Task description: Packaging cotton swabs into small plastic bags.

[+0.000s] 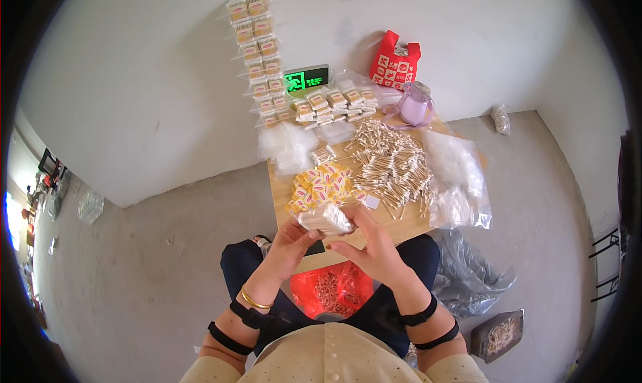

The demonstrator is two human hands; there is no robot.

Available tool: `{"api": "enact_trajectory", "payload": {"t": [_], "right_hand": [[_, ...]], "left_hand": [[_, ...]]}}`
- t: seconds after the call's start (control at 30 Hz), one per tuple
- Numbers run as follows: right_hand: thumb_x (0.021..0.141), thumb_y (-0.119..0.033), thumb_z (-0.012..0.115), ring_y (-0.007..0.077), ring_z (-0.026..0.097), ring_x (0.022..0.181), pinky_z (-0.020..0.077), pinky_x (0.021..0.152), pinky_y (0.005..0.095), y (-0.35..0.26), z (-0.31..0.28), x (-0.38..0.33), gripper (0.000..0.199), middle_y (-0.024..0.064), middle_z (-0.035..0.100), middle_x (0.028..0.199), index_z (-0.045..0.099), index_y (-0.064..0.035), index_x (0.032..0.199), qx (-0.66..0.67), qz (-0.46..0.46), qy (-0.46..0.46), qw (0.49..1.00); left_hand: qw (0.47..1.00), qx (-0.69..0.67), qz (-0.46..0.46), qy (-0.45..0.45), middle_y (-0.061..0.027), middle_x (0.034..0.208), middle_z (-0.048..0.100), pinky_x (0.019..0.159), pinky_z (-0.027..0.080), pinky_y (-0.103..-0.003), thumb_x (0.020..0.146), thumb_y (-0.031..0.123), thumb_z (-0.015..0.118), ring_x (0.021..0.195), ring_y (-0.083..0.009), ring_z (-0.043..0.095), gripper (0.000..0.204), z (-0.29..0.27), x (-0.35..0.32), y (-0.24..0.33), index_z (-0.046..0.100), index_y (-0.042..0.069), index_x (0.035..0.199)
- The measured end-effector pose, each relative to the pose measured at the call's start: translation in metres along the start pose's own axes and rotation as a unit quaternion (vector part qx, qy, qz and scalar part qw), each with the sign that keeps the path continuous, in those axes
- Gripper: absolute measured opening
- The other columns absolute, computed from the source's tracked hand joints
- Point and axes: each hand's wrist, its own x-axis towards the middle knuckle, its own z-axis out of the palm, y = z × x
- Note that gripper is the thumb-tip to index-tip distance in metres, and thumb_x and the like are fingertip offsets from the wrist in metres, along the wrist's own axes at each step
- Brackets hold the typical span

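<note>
Just over the near edge of the table, a bundle of white-tipped cotton swabs (pixel 326 220) is held up in front of me. My left hand (pixel 292 244) is closed round its left side, thumb along the near face. At the right end, the fingers of my right hand (pixel 373 244) curl against the bundle while its thumb stands away below. Whether a clear bag surrounds the swabs I cannot tell. Beyond the bundle lies a heap of yellow and white printed cards (pixel 322 184). To its right spreads a large pile of loose cotton swabs (pixel 394 165).
Clear bags (pixel 289 145) lie at the table's left edge. Packed swab bundles (pixel 334 107) are stacked behind, near a tall column of packs (pixel 257 62). A lilac jug-like container (pixel 414 105), red bag (pixel 396 62) and plastic bag (pixel 458 179) flank the right. A red-lined bin (pixel 301 295) stands between my legs.
</note>
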Motion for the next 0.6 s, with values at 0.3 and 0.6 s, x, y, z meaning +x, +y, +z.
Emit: {"api": "enact_trajectory", "payload": {"t": [0.3,0.6], "right_hand": [[0.079,0.002,0.077,0.0285,0.065,0.095,0.0521,0.083,0.0359,-0.018,-0.006,0.001,0.030,0.0114,0.064,0.102,0.068,-0.0015,0.107,-0.109,-0.049,-0.039,0.992],[0.075,-0.001,0.078,0.0305,0.063,0.095,0.0510,0.082,0.0401,-0.034,-0.008,-0.003,0.039,0.0111,0.064,0.102,0.069,-0.0045,0.113,-0.101,-0.115,-0.038,0.987]], "left_hand": [[0.789,0.566,0.239,0.020,-0.0068,0.113,0.070,0.089,0.052,-0.034,0.074,0.003,0.085,0.104,-0.0224,0.065,0.039,0.048,-0.016,0.067,0.070,0.008,0.110],[0.802,0.530,0.275,0.021,-0.0079,0.107,0.072,0.084,0.056,-0.034,0.070,-0.003,0.084,0.095,-0.0241,0.071,0.039,0.057,-0.028,0.073,0.073,0.006,0.106]]}}
